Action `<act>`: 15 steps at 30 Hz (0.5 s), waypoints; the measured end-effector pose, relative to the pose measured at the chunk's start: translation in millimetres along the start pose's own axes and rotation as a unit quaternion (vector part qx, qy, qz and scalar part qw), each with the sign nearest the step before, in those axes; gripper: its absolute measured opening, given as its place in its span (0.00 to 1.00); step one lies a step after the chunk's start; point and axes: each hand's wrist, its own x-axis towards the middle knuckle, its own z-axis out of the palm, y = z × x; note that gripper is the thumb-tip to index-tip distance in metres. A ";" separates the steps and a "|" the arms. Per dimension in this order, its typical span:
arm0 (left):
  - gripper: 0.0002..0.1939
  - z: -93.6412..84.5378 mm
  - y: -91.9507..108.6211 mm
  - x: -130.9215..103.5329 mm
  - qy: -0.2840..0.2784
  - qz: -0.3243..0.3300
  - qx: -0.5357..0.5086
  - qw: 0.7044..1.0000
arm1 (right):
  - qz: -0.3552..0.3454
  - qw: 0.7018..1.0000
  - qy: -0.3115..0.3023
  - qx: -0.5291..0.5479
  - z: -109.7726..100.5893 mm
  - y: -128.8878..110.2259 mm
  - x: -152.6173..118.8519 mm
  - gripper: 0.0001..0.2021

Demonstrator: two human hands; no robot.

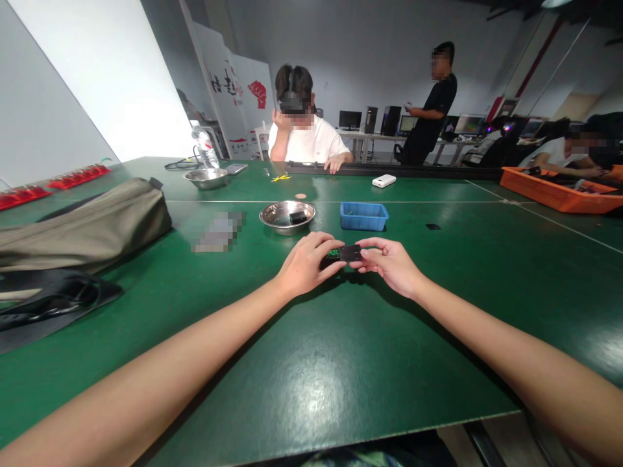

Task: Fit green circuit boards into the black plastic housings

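A small black case (pixel 350 253) with a green circuit board (pixel 333 253) showing at its left side is held just above the green table. Thumb and fingers of my left hand (pixel 306 264) are closed round the board end. My right hand (pixel 389 264) pinches the right end of the black case. Beyond my left hand stands a metal bowl (pixel 275 224) with a black part (pixel 296 218) in it. A blue plastic tray (pixel 364 222) stands just beyond the held case. A flat black piece (pixel 433 226) lies to the right.
On the green table (pixel 311 363) are a grey-brown bag (pixel 107 224) at left, a second metal bowl (pixel 206 183), a bottle (pixel 206 148), a white device (pixel 384 181) and an orange basket (pixel 555 192). A person in white (pixel 316 139) sits opposite.
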 end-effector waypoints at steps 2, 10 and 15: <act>0.17 0.2 -0.3 -0.1 0.005 0.001 0.001 1.000 | -0.003 1.000 0.001 -0.002 -0.4 -0.6 -0.4 0.17; 0.17 0.3 0.7 0.4 0.039 0.040 0.002 0.998 | -0.012 0.999 0.016 -0.047 -1.0 -0.1 0.5 0.19; 0.17 -1.4 5.1 0.5 0.056 0.082 -0.010 0.995 | -0.047 0.994 0.016 -0.094 4.4 2.6 -1.3 0.16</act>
